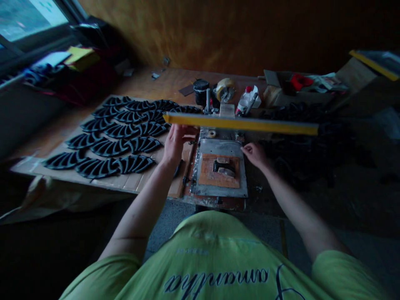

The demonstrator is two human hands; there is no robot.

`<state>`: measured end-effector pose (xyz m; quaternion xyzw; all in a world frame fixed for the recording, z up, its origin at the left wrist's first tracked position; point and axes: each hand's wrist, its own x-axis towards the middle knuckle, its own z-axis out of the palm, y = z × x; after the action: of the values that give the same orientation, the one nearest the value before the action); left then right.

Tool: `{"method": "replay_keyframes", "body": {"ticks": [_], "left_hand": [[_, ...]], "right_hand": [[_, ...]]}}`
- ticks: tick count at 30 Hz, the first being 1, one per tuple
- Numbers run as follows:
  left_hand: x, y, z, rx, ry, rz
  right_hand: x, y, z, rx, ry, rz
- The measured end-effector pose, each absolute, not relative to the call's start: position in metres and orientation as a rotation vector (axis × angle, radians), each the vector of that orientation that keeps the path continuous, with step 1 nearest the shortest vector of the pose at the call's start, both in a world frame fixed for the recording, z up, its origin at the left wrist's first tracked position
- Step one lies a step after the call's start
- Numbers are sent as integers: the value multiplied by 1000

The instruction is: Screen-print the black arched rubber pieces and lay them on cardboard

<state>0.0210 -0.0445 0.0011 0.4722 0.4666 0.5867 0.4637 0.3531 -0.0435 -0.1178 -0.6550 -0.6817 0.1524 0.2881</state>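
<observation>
My left hand [175,143] is under the left end of a long yellow-edged bar or frame [240,123], seen edge-on. Its fingers stretch to the right, apart, with nothing visible in them; whether they touch the bar is unclear. By the right edge of a grey metal plate [204,146] is my right hand [254,154], its fingers curled together. Anything small between those fingertips is too dark to make out. On the plate lies a brown wooden board [208,171], carrying a small black part [225,167] set around tan blocks.
Rows of black, ribbed curved pieces [103,166] cover a cardboard sheet [59,146] at left. Behind the bar stand a black tub [201,91], a tape roll [225,89] and a red-capped bottle [245,100]. A dark pile [300,154] and a cardboard box [276,93] lie right.
</observation>
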Motion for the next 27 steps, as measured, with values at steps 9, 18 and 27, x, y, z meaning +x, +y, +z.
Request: {"method": "replay_keyframes", "body": {"ticks": [9,18,27], "left_hand": [[65,-109,-60,873,1174,1030],[22,-179,-138,487,1352,985],[-124,-174,-204,491,2092,747]], "right_hand": [[253,-105,-141,-1950,-2248,338],[261,-98,-132,-1289,-2241,489],[427,13,-179,-2155,-1597,577]]}}
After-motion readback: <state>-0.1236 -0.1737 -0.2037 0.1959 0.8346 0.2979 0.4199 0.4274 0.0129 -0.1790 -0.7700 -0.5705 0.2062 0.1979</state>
